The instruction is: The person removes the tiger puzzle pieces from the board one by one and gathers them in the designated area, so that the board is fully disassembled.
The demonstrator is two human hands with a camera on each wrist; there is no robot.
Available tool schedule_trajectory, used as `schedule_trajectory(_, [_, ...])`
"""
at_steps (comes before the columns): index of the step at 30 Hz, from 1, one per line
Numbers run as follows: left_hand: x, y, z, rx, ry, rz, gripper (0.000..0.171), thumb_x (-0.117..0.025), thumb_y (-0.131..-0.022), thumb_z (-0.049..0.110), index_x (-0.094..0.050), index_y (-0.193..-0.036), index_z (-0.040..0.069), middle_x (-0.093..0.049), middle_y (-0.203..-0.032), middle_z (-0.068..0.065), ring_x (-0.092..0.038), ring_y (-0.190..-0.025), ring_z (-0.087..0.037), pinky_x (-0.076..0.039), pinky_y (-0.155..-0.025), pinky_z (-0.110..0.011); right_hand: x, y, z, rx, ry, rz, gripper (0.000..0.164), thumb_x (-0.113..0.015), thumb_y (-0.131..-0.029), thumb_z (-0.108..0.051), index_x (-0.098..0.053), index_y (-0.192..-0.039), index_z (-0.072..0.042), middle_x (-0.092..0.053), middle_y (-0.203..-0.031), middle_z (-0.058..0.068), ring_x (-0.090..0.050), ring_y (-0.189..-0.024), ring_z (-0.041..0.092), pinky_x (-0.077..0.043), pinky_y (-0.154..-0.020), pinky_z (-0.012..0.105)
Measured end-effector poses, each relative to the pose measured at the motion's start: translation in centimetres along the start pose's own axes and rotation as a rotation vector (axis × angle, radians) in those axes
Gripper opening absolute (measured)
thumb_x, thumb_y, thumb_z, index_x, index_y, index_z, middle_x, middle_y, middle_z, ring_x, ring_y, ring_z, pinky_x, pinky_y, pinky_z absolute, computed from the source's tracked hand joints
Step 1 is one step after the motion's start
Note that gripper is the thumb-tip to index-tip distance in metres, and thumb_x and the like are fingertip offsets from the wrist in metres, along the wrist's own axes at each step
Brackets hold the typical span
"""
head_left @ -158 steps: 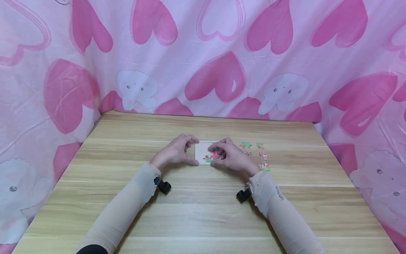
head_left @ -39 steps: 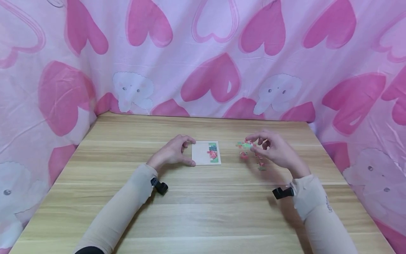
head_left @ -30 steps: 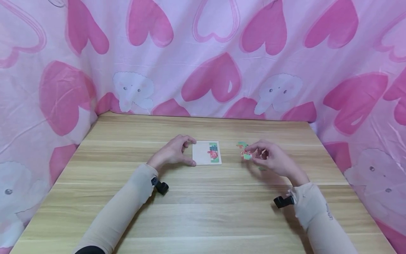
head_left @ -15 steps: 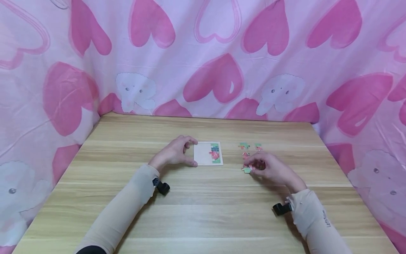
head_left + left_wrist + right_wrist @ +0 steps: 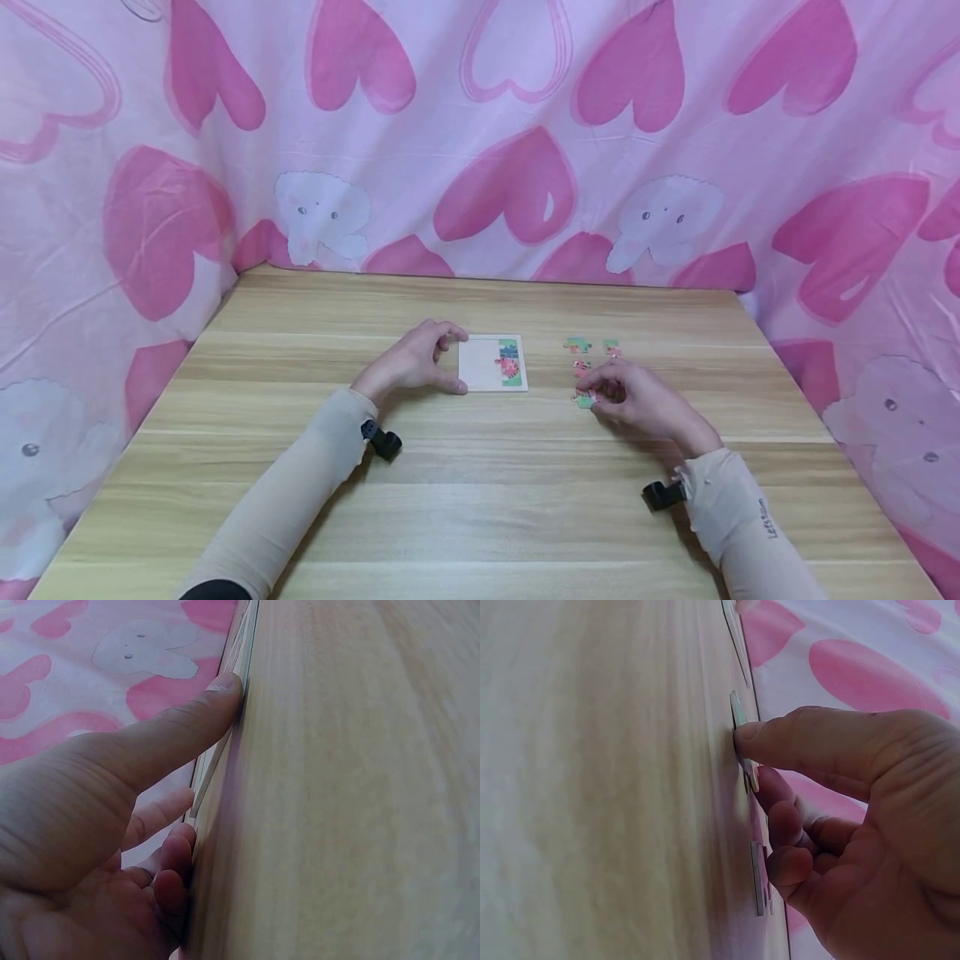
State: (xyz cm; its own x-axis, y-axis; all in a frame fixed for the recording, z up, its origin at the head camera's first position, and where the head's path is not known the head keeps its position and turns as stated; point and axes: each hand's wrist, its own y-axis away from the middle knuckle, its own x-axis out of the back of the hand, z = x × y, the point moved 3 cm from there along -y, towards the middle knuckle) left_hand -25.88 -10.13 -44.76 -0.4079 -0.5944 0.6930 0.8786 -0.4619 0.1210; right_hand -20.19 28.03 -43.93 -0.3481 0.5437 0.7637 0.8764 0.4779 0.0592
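A white puzzle tray lies on the table, with joined green, blue and red pieces along its right side. My left hand holds the tray by its left end, thumb at the near corner and a finger at the far corner. In the left wrist view, the thumb presses against the tray's edge. To the right, my right hand pinches a green and red puzzle piece low at the tabletop. The right wrist view has that piece between thumb and fingers.
Beyond the right hand lie a green piece, a green and red piece and a red piece. The right hand covers part of this group. A pink heart-print curtain borders the wooden table at back and sides.
The right hand left the tray, went to the loose pieces, and brought one toward the near side, below the red piece. The tray's joined pieces now sit at its right side. The left hand stayed.
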Motion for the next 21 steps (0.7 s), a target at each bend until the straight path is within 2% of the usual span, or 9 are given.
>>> schedule_trajectory(15, [0.06,-0.11,-0.07,0.006,0.024,-0.005,0.089,-0.106,-0.078,0.032,-0.061,-0.153,0.019,-0.055,-0.130,-0.009,-0.054,-0.114,-0.027,-0.050,-0.098,-0.042,-0.07,0.07,-0.10,-0.014,0.014,0.006,0.031,-0.084,-0.095,0.001,-0.081,-0.122,-0.015,-0.076,-0.115,-0.001,-0.061,-0.094,0.020,-0.054,-0.080,0.027])
schedule_trajectory(21, [-0.06,-0.10,-0.22,0.006,0.015,-0.003,0.089,-0.106,-0.078,0.033,-0.061,-0.153,0.019,-0.055,-0.130,-0.009,-0.053,-0.113,-0.026,-0.049,-0.096,-0.042,-0.09,0.10,-0.16,-0.026,0.006,0.001,0.030,-0.082,-0.097,0.000,-0.081,-0.123,-0.014,-0.076,-0.119,-0.001,-0.060,-0.097,0.020,-0.053,-0.081,0.028])
